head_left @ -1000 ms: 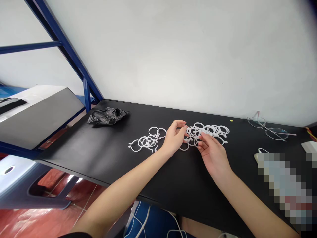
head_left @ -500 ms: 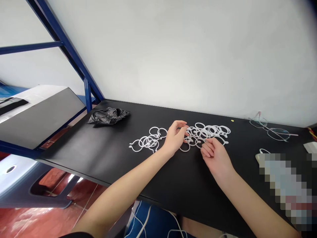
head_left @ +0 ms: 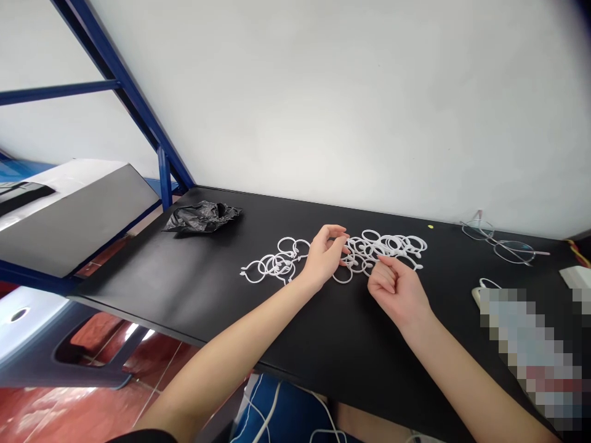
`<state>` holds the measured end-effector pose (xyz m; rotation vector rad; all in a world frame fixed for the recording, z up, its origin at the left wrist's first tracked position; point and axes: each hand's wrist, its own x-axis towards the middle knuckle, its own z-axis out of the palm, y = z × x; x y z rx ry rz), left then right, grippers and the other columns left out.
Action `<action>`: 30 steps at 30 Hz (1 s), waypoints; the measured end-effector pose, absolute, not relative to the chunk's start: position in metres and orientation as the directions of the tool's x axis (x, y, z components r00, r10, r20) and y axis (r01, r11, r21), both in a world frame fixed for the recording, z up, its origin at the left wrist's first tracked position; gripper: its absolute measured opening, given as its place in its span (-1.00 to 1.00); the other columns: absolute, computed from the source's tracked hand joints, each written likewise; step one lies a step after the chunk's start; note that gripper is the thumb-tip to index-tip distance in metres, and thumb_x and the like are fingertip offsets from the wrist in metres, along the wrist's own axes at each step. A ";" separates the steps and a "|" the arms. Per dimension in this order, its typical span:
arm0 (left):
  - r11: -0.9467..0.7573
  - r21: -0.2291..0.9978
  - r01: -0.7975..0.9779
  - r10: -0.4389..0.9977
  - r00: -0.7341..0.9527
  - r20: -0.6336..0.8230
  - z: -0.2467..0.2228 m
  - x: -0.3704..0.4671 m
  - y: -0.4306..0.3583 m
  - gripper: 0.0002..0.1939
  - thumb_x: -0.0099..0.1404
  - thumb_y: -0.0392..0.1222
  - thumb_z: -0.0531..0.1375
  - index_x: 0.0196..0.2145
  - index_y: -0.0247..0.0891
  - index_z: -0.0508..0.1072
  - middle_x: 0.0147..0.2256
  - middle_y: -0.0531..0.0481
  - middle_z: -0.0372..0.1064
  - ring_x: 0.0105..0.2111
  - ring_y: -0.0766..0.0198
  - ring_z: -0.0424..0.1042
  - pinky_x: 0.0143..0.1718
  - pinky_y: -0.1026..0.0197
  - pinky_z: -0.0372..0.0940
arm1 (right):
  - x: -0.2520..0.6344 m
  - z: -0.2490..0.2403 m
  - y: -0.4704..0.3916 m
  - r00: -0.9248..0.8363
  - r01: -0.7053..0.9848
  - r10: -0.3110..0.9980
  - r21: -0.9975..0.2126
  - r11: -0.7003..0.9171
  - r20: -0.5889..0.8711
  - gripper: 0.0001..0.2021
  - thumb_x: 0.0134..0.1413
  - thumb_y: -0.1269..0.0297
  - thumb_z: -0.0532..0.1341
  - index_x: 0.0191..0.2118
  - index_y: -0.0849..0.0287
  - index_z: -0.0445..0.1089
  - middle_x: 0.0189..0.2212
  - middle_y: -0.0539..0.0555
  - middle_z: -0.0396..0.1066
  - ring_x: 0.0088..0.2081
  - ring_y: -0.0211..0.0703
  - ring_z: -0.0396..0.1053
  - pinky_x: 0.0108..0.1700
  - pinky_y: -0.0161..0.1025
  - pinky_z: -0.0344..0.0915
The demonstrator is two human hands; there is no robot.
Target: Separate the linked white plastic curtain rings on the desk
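Head view, 1 entry: white plastic rings (head_left: 385, 249), heap nr table's (head_left: 207, 289) far edge, mid-length. Left hand (head_left: 323, 255) fingers pinched one ring at heap's left side; right hand (head_left: 397, 289) fingers loosely curled, empty, just beside heap's near side. Judged v. light, thin, springy, apt to snag together; best pinched by rim, thumb & forefinger.

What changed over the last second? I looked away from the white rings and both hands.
The right hand drew back from the larger pile of white plastic rings and curled its fingers, now only touching the pile's near edge. The left hand kept pinching at that pile. The smaller ring cluster and crumpled black bag stayed put.
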<state>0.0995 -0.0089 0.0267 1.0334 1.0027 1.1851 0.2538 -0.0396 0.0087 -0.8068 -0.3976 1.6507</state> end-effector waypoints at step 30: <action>-0.495 0.220 0.840 0.866 0.457 0.203 0.003 -0.028 -0.028 -0.34 0.31 0.22 0.07 0.24 -0.17 0.19 0.26 -0.21 0.08 0.27 -0.09 0.04 0.21 -0.14 0.09 | 0.248 0.024 -0.046 -0.208 -0.890 0.954 -0.363 -0.277 -0.218 -0.45 0.13 0.47 0.15 -0.58 0.13 -0.33 -0.71 -0.20 -0.33 -0.67 -0.39 -0.43 -0.71 -0.37 -0.25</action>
